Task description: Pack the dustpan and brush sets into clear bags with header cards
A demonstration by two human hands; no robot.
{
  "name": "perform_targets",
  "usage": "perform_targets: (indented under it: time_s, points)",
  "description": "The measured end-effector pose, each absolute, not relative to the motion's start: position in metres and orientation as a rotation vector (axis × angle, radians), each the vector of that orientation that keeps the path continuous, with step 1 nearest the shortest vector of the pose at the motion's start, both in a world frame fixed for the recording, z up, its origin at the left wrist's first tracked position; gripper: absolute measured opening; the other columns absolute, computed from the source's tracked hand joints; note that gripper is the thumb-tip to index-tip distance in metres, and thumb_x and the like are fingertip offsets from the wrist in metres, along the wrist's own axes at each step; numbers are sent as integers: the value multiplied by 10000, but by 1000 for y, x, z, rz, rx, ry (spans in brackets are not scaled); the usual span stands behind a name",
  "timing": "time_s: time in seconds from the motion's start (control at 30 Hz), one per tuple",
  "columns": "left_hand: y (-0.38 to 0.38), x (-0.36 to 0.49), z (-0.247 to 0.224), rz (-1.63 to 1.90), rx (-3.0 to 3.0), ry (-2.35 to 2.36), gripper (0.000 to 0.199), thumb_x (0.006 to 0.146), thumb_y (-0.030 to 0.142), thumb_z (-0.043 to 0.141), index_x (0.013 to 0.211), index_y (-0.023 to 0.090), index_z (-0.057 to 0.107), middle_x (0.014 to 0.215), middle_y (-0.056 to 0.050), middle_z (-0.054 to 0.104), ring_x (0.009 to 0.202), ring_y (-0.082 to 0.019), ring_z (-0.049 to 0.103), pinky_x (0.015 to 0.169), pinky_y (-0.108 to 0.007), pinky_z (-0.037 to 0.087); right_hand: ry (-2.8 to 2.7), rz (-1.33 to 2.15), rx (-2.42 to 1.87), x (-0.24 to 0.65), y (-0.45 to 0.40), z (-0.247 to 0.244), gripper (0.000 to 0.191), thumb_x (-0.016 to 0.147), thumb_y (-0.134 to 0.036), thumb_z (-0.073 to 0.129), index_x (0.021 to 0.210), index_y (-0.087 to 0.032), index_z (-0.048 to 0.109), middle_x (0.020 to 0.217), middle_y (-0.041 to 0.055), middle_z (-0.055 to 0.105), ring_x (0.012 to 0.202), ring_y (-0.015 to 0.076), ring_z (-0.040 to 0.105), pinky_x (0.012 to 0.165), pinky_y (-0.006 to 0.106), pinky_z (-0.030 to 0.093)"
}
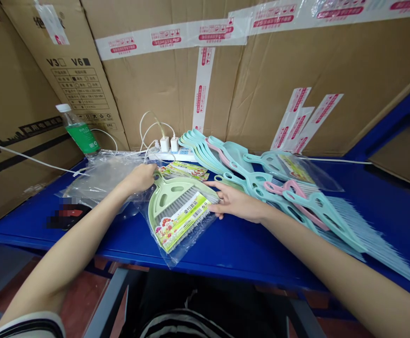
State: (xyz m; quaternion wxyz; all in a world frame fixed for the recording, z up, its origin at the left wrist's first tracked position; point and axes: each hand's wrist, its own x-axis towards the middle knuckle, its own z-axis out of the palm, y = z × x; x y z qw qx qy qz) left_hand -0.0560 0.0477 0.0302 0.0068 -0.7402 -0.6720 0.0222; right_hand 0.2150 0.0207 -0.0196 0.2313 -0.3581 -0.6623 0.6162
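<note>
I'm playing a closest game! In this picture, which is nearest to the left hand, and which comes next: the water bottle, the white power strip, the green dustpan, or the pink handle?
From the left hand, nearest first:
1. Green dustpan, at its fingertips, to the right.
2. White power strip, ahead and right.
3. Water bottle, off left.
4. Pink handle, far right.

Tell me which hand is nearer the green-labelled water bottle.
Left. The left hand sits right of the water bottle; the right hand lies farther right, past the green dustpan.

Dustpan (166,199) pale green; broom bristles (181,204) grey; shelf (247,256) deep blue; shirt (184,326) black-white striped.
</note>
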Motion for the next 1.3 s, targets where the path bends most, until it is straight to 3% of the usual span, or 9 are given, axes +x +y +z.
perform_targets:
  time_s: [0.13,0.3,0.5,0.6,0.73,0.83,1.13,1.3]
  points:
    - [46,-55,33,131,-2260,-2105,368,779,72,442,1057,179,657,1011,-136,737,1002,-262,683,799,-312,489,-1837,1727,-1016,216,19,-18,833,743,-118,714,1465,-209,307,890,-13,601,611,94,568,537,241,529]
    - [43,-53,35,197,-2200,-2122,381,812,108,445,1118,210,649,1021,-131,736,1004,-284,685,768,-325,492,-1928,1728,-1078,218,15,-10,970,744,-98,684,1549,-172,149,806,-38,583,563,86,546,507,227,501]
    - [41,-51,36,235,-2172,-2114,452,836,98,417,1192,254,647,1078,-116,737,1024,-280,681,767,-320,497,-1967,1744,-1071,221,14,-8,1050,740,-131,713,1578,-188,82,766,-59,552,545,89,568,482,220,491]
    - [41,-51,36,235,-2170,-2098,456,842,107,421,1189,285,659,1113,-89,736,1046,-267,675,783,-309,501,-2007,1739,-1089,221,13,-9,940,804,-182,683,1566,-194,134,742,-64,545,513,85,565,467,217,491]
    - [41,-50,35,243,-2158,-2086,470,859,119,405,1211,300,659,1142,-83,734,1064,-268,676,809,-321,511,-2138,1633,-1125,219,11,-8,563,900,-207,548,1435,-146,384,693,-54,554,487,89,572,463,208,493]
    - [41,-49,35,257,-2116,-2091,470,868,122,391,1221,282,658,1160,-100,729,1070,-283,680,829,-346,521,-2300,1519,-1139,218,8,-2,436,905,-188,499,1339,-148,484,641,-64,542,433,74,528,419,182,452]
    - [38,-43,37,299,-2056,-2105,423,949,245,329,1194,233,674,1144,-129,733,1067,-304,687,835,-376,535,-2427,1504,-1193,218,3,7,697,898,-151,500,1551,-125,255,598,-67,573,418,86,511,447,190,435]
    - [36,-40,37,306,-2054,-2094,441,948,237,312,1211,216,666,1143,-140,732,1061,-309,689,830,-388,541,-2385,1568,-1214,218,2,10,690,932,-131,451,1577,-125,204,609,-53,592,430,80,515,457,182,426]
